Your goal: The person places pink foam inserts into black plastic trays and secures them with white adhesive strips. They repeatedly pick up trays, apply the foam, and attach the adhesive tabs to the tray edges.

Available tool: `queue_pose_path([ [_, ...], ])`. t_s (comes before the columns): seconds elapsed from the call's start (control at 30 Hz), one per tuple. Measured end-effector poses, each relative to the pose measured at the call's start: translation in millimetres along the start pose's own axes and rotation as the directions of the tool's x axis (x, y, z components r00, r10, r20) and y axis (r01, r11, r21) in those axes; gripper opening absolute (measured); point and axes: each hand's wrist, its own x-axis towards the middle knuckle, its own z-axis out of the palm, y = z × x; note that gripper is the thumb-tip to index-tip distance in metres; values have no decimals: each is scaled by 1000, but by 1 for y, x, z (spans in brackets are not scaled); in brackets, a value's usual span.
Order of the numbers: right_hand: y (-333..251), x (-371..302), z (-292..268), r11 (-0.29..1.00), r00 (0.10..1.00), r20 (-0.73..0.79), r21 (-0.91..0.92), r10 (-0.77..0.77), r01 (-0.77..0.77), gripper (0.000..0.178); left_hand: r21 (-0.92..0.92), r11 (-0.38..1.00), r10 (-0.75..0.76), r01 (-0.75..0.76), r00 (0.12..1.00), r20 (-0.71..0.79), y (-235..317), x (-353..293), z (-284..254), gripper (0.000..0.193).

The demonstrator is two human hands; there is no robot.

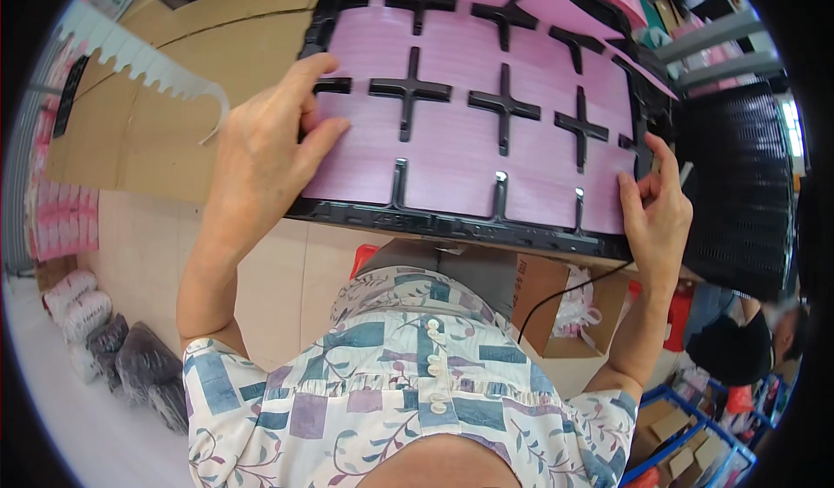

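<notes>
A black plastic tray [452, 220] lies in front of me, its raised cross-shaped ribs standing between thin pink foam sheets [447, 171]. My left hand [261, 141] holds the tray's left edge, thumb over the pink foam and fingers at the rim. At the opposite edge, my right hand [658, 206] grips the rim, its thumb on the near right corner. Along the far side, a loose pink sheet [569, 10] sticks up at an angle above the ribs. Parts of the fingers on both hands are hidden behind the rim.
Flattened cardboard [165, 128] lies left, with a white toothed strip [139, 54] over it. Black ribbed trays [734, 184] stand right. Below are an open carton [540, 306], blue crates [656, 462] and another person [734, 349]. Filled bags [143, 362] sit at lower left.
</notes>
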Motion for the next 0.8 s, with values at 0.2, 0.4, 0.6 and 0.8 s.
queue_pose_path([
  [0.2, 8, 2, 1, 998, 998, -39, 1, -57, 57, 45, -62, 995, -79, 81, 997, 26, 1, -4, 2, 48],
  [0.4, 6, -4, -1, 998, 995, -65, -7, -70, 70, 42, -82, 985, -145, 149, 988, 43, 1, -5, -1, 48],
  [0.6, 6, -6, 3, 997, 991, -105, -5, -77, 77, 45, -61, 989, -132, 134, 991, 31, 0, -6, -1, 50],
  [0.8, 5, -6, 2, 998, 996, -74, -2, -59, 59, 51, -36, 988, -149, 149, 989, 8, 0, -9, 1, 49],
])
